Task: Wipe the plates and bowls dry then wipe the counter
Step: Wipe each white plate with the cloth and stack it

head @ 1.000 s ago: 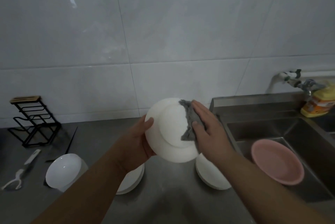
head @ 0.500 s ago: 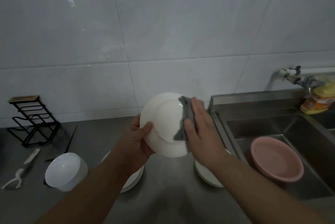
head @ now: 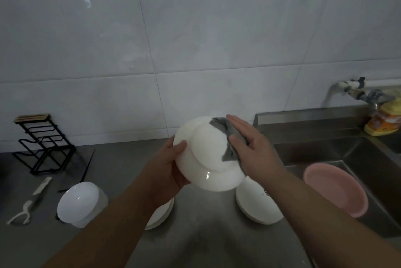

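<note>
A: Two hands in my view, both on one white plate [head: 206,154] raised above the steel bench [head: 195,235], its underside facing me.

B: What is each doing?

A: My left hand [head: 167,167] grips the plate's left rim, thumb curled over the edge and fingers behind. My right hand [head: 251,148] lies flat, fingers straight and together, pressing a grey cloth [head: 227,137] against the plate's right side.

B: And the other dishes?

A: A white bowl [head: 81,202] sits on the bench at left. One stack of white plates [head: 256,207] lies under my right forearm, another stack [head: 160,213] is mostly hidden beneath my left forearm. A pink basin [head: 334,189] rests in the sink [head: 325,150] at right.
</note>
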{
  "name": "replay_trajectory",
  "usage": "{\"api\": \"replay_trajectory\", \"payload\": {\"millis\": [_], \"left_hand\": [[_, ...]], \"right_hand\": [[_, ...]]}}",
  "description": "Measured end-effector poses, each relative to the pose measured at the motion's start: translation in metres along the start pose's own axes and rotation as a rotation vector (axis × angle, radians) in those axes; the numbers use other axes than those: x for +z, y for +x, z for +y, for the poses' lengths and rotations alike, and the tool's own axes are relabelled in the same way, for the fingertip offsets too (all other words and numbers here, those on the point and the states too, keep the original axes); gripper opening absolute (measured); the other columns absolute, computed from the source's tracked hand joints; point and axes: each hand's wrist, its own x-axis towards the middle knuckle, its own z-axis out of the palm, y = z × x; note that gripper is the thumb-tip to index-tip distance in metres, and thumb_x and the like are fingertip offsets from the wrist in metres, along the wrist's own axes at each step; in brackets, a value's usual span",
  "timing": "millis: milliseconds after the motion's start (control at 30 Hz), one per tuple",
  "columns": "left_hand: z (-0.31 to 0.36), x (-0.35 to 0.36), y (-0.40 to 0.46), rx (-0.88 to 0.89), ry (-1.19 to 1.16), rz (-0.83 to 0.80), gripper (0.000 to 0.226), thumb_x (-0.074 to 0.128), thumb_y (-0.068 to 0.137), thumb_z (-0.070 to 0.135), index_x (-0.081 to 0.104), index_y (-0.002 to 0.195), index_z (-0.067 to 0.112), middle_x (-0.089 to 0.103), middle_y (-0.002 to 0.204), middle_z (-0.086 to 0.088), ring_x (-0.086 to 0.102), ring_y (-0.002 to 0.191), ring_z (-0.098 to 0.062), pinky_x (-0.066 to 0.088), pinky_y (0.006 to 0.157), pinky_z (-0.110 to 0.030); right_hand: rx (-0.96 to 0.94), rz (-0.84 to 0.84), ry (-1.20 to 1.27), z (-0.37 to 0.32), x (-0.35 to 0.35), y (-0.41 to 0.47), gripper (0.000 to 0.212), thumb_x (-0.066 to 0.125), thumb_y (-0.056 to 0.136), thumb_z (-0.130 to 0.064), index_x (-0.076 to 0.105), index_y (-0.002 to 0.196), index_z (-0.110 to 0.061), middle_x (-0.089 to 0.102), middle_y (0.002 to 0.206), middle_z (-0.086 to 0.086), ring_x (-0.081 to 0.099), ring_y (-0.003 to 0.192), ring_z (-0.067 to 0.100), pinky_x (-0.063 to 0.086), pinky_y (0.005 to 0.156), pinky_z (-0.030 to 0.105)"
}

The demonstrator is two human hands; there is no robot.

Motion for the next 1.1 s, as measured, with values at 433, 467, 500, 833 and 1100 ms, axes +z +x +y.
{"api": "replay_trajectory", "payload": {"millis": [433,467,500,833,1100], "left_hand": [[-0.004,0.007,0.001,0.150,-0.136,0.073,0.054,0.054,0.088,0.011,0.052,0.141,0.022,0.070,0.129,-0.007,0.073,0.104,-0.029,0.062,0.066,-0.049],[-0.005,0.009,0.001,0.155,-0.145,0.065,0.054,0.053,0.088,0.011,0.052,0.140,0.022,0.071,0.126,-0.006,0.074,0.103,-0.028,0.062,0.066,-0.050],[-0.006,0.012,0.002,0.164,-0.154,0.057,0.055,0.053,0.087,0.010,0.052,0.140,0.022,0.071,0.127,-0.006,0.073,0.103,-0.027,0.062,0.067,-0.051],[-0.020,0.013,0.004,0.094,-0.143,0.043,0.067,0.064,0.084,0.005,0.047,0.147,0.021,0.062,0.140,-0.013,0.061,0.125,-0.040,0.053,0.091,-0.066],[-0.009,0.012,0.008,0.068,-0.093,0.081,0.060,0.058,0.083,0.010,0.052,0.141,0.024,0.067,0.133,-0.011,0.071,0.105,-0.034,0.061,0.074,-0.059]], "right_hand": [[-0.007,0.004,-0.187,-0.003,0.032,-0.025,0.076,0.025,0.102,-0.065,0.008,0.166,-0.027,0.000,0.172,-0.016,-0.003,0.157,0.001,0.005,0.129,0.033],[0.006,0.018,-0.193,-0.005,0.022,-0.009,0.070,0.028,0.105,-0.060,0.015,0.165,-0.025,0.010,0.172,-0.012,0.004,0.157,0.003,0.010,0.130,0.036],[0.019,0.032,-0.181,-0.007,0.014,0.004,0.065,0.031,0.107,-0.054,0.021,0.164,-0.024,0.018,0.170,-0.009,0.012,0.157,0.005,0.015,0.129,0.039],[0.078,0.176,-0.065,-0.006,0.046,-0.057,0.070,0.039,0.103,-0.042,0.013,0.165,-0.025,-0.002,0.171,-0.018,0.001,0.155,-0.004,0.007,0.124,0.017],[0.074,0.084,-0.165,-0.004,0.010,-0.010,0.054,0.039,0.110,-0.028,0.028,0.162,-0.020,0.022,0.168,-0.010,0.013,0.154,-0.001,0.013,0.128,0.026]]}}
